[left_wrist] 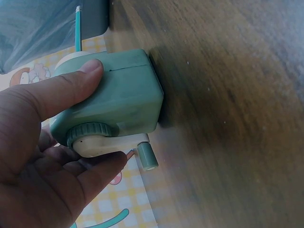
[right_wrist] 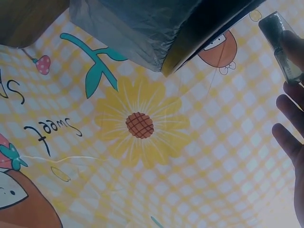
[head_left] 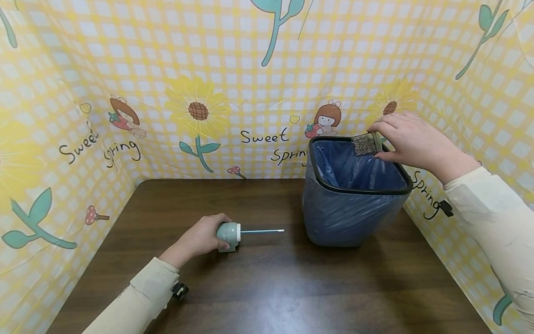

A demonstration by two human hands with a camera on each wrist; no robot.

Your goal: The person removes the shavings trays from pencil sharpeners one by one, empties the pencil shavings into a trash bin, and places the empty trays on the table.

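Left hand (head_left: 199, 235): I clamp it on the pencil sharpener (head_left: 228, 232), left of the middle of the worktop (head_left: 258, 297) and set in from the far edge. My thumb presses one side of the body and my fingers pass round the other, probably to steady it. The crank (left_wrist: 109, 144) sits on the end opposite the pencil (head_left: 263, 231), which projects toward the right edge, likely held by the sharpener alone. The base appears to rest on the worktop; I cannot confirm contact.

Right hand (head_left: 410, 139): I pinch the small tray (head_left: 377, 141) by one end, which leaves its shavings (head_left: 364, 144) over the mouth of the bin (head_left: 363, 191). The bin stands near the far right corner, within my reach. Its bag (head_left: 346, 215) folds outward over the wall, presumably so the rim keeps it spread.
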